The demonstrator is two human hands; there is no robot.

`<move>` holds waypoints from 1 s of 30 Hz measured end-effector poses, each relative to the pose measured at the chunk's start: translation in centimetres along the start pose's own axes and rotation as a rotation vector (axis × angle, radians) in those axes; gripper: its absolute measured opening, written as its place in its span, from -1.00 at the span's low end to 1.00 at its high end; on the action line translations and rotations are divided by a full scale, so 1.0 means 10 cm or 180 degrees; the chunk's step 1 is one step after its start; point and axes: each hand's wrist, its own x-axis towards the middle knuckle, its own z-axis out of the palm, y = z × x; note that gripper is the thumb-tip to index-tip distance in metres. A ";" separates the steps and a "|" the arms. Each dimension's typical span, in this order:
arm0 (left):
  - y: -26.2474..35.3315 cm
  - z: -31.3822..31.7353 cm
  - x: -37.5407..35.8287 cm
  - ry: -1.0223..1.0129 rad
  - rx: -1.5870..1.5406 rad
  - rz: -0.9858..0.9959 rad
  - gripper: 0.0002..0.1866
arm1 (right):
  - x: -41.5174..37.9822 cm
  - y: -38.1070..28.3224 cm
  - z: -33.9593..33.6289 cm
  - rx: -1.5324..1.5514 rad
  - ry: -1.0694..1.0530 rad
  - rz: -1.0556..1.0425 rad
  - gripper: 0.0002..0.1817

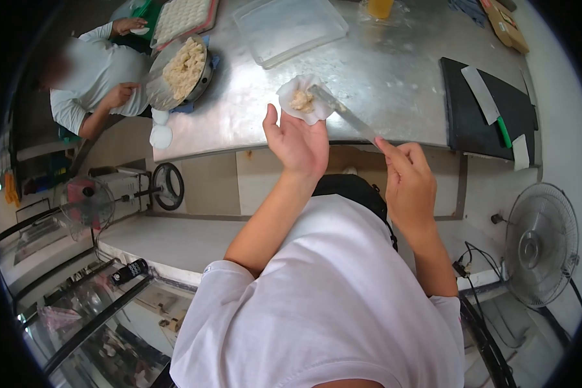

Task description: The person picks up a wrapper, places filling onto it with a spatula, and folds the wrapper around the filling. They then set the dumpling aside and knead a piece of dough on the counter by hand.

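My left hand [299, 143] is palm up over the table's near edge, holding a round white dumpling wrapper [315, 117] on its fingers. A small heap of pale filling [301, 100] sits in the middle of the wrapper. Pinched by its near end in my right hand [410, 184] is a flat metal spatula [354, 120]. Its far end reaches over the wrapper beside the filling; some filling sticks to the blade. Left of my hands, a large metal bowl [204, 85] holds more of the pale filling [186, 68]. White round wrappers [161, 136] lie at the table's near-left corner.
A co-worker [103, 71] sits at the left, a wrapper in one hand. A tray of dumplings [182, 21] lies beyond the bowl. Further back is a clear plastic container [265, 59]. A black cutting board [460, 119] carries a cleaver [482, 94]. A fan [540, 246] stands right.
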 end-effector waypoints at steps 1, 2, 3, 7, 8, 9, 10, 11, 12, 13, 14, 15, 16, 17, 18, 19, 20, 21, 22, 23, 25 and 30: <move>0.02 -0.01 0.00 0.0037 -0.0024 0.0021 -0.21 | 0.01 -0.04 0.00 -0.0157 0.0111 -0.0023 -0.65; 0.05 -0.01 0.00 0.0052 -0.0026 0.0025 -0.21 | 0.03 -0.03 0.03 -0.0156 0.0095 -0.0023 -0.65; 0.07 -0.01 -0.01 0.0017 -0.0086 -0.0020 -0.21 | 0.05 -0.02 0.08 -0.0208 -0.0029 -0.0149 -0.64; 0.16 -0.10 0.04 -0.0035 -0.0318 -0.0076 -0.29 | 0.15 -0.02 0.06 0.0025 -0.0332 -0.0208 -0.63; 0.19 -0.11 0.05 -0.0022 -0.0331 -0.0052 -0.29 | 0.19 -0.05 0.08 0.0021 -0.0353 -0.0230 -0.63; 0.20 -0.12 0.07 0.0072 -0.0325 0.0070 -0.24 | 0.22 -0.07 0.09 0.0148 -0.0238 -0.0262 -0.65; 0.22 -0.13 0.08 0.0165 -0.0318 0.0186 -0.19 | 0.24 -0.09 0.11 0.0275 -0.0120 -0.0289 -0.67; 0.22 -0.15 0.10 0.0177 -0.0321 0.0192 -0.19 | 0.23 -0.12 0.17 0.0276 -0.0134 -0.0291 -0.67; 0.23 -0.16 0.11 0.0193 -0.0289 0.0202 -0.20 | 0.22 -0.15 0.26 0.0208 -0.0311 -0.0240 -0.68; 0.25 -0.17 0.13 0.0205 -0.0258 0.0210 -0.20 | 0.22 -0.18 0.32 0.0140 -0.0484 -0.0189 -0.70; 0.27 -0.20 0.14 0.0202 -0.0258 0.0211 -0.20 | 0.24 -0.23 0.33 0.0139 -0.0481 -0.0191 -0.70; 0.29 -0.25 0.15 0.0204 -0.0246 0.0143 -0.26 | 0.27 -0.28 0.33 0.0005 -0.0457 -0.0174 -0.70; 0.32 -0.30 0.16 0.0204 -0.0232 0.0072 -0.32 | 0.31 -0.32 0.31 -0.0129 -0.0429 -0.0154 -0.70; 0.35 -0.34 0.18 0.0196 -0.0232 0.0064 -0.32 | 0.38 -0.36 0.27 -0.0132 -0.0419 -0.0149 -0.70; 0.39 -0.38 0.19 0.0289 -0.0235 0.0087 -0.32 | 0.47 -0.38 0.20 -0.0050 -0.0359 -0.0114 -0.71; 0.43 -0.42 0.20 0.0376 -0.0240 0.0104 -0.31 | 0.53 -0.39 0.16 0.0026 -0.0291 -0.0077 -0.71; 0.48 -0.47 0.21 0.0348 -0.0251 0.0086 -0.31 | 0.58 -0.37 0.19 0.0008 -0.0261 -0.0073 -0.71; 0.54 -0.53 0.21 0.0326 -0.0195 0.0037 -0.31 | 0.62 -0.32 0.25 -0.0131 -0.0304 -0.0491 -0.72; 0.60 -0.58 0.21 0.0307 -0.0136 -0.0008 -0.30 | 0.66 -0.28 0.31 -0.0269 -0.0352 -0.0909 -0.73; 0.65 -0.62 0.21 0.0433 -0.0200 -0.0083 -0.28 | 0.69 -0.22 0.40 -0.0278 -0.0325 -0.0914 -0.73; 0.74 -0.72 0.20 0.0486 -0.0154 -0.0075 -0.25 | 0.74 -0.21 0.57 -0.0640 -0.0406 -0.1392 -0.75; 1.03 -1.01 0.24 0.0698 -0.0440 0.0032 -0.22 | 1.06 -0.33 0.61 0.0503 -0.0500 -0.0974 -0.71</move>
